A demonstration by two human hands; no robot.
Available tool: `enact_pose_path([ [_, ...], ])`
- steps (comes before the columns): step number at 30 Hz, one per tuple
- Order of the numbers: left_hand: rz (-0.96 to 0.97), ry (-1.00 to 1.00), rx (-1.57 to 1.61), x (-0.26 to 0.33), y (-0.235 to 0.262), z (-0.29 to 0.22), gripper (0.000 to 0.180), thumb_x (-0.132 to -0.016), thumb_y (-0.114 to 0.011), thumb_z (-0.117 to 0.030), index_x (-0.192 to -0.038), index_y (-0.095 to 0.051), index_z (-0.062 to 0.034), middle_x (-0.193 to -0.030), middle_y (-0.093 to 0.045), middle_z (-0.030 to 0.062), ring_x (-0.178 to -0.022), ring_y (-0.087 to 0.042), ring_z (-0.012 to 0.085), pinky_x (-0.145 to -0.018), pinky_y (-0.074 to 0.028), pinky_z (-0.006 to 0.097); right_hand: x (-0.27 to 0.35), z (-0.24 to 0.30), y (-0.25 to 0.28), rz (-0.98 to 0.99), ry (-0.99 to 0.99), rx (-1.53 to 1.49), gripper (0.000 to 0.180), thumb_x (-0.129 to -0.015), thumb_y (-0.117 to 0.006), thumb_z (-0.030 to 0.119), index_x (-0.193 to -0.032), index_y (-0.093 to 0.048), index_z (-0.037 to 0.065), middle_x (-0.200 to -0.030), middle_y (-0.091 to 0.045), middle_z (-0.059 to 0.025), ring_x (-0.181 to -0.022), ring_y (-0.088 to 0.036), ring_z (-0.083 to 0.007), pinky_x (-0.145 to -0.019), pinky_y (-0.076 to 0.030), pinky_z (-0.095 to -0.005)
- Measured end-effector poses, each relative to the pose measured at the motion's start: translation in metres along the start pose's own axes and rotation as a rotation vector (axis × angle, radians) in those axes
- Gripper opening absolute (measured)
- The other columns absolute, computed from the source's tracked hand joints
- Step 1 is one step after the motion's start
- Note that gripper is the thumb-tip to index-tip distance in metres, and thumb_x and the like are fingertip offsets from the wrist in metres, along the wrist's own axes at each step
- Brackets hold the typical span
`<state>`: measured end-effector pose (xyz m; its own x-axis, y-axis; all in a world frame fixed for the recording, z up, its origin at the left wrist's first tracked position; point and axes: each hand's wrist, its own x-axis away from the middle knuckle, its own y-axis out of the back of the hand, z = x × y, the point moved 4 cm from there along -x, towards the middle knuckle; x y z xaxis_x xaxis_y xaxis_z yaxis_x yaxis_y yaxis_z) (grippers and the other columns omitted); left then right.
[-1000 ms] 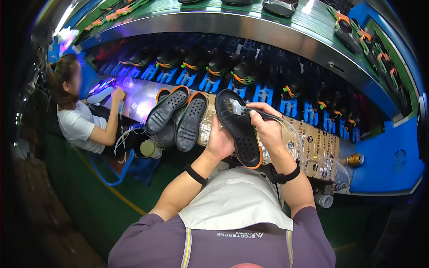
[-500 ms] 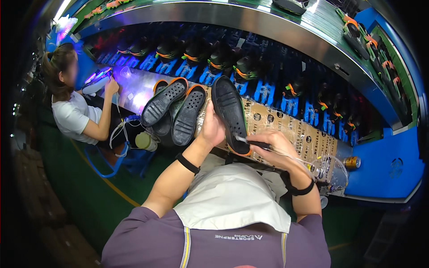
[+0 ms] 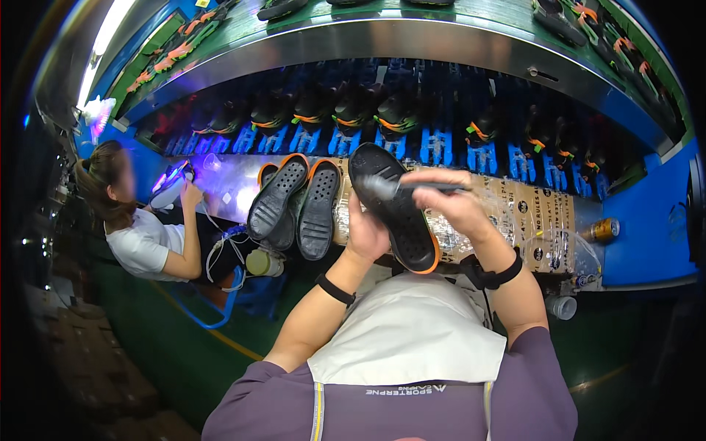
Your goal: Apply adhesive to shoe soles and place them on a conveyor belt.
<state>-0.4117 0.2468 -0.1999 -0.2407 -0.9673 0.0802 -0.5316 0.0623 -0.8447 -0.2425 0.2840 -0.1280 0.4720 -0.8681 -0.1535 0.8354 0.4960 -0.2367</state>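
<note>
My left hand (image 3: 369,234) is wrapped round the left edge of a black shoe sole (image 3: 413,242) with an orange rim at its heel end. The sole is tilted above the work surface, its hollowed face with small round holes toward me. In my right hand (image 3: 454,204) a brush (image 3: 381,187) with a dark handle is gripped, its pale bristles smeared by motion over the upper half of that sole. Left of my left hand lie several more soles, among them a black sole (image 3: 278,200) leaning over others and another sole (image 3: 318,213) beside it.
A cardboard-covered bench (image 3: 515,209) runs before me, a drink can (image 3: 604,229) at its right. Behind it, dark shoes (image 3: 397,114) sit on blue holders under a metal-edged conveyor (image 3: 441,37). A co-worker (image 3: 147,220) sits at left near a pale-lidded container (image 3: 263,262).
The brush has gone from the heel end of the sole up to its upper half. The head view has shifted, so the bench and soles appear in slightly different places.
</note>
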Motion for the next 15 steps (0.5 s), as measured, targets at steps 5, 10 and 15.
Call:
enact_pose_path([
  [5,-0.096,-0.053,-0.026,-0.006,0.005,0.002,0.076,-0.105,-0.033,-0.07,-0.148,-0.055,-0.0119,-0.146,-0.06,0.0095,-0.134,-0.057,0.0276,-0.117,-0.044,0.046,0.0,0.018,-0.013,0.126,0.325,0.657,0.032,-0.087,-0.08,0.009,-0.119,-0.078,0.006,-0.095,-0.077,-0.0119,-0.093,-0.07,-0.0252,-0.086,-0.055,-0.0375],
  [10,0.042,0.013,0.099,-0.007,-0.008,-0.014,0.07,-0.105,-0.038,-0.067,-0.143,-0.059,-0.0123,-0.138,-0.065,0.0088,-0.129,-0.06,0.0257,-0.116,-0.045,0.045,-0.002,0.015,-0.001,-0.095,0.343,0.495,0.028,-0.084,-0.08,0.006,-0.112,-0.079,0.004,-0.093,-0.075,-0.0113,-0.086,-0.069,-0.0232,-0.078,-0.053,-0.0363],
  [15,-0.063,-0.101,0.123,-0.024,0.0,-0.034,0.079,-0.101,-0.036,-0.073,-0.144,-0.058,-0.0105,-0.133,-0.068,0.0134,-0.116,-0.066,0.0363,-0.105,-0.053,0.051,0.01,0.036,-0.037,0.283,0.472,0.723,0.03,-0.08,-0.083,0.007,-0.111,-0.079,0.008,-0.086,-0.073,-0.0091,-0.081,-0.066,-0.026,-0.081,-0.048,-0.0387],
])
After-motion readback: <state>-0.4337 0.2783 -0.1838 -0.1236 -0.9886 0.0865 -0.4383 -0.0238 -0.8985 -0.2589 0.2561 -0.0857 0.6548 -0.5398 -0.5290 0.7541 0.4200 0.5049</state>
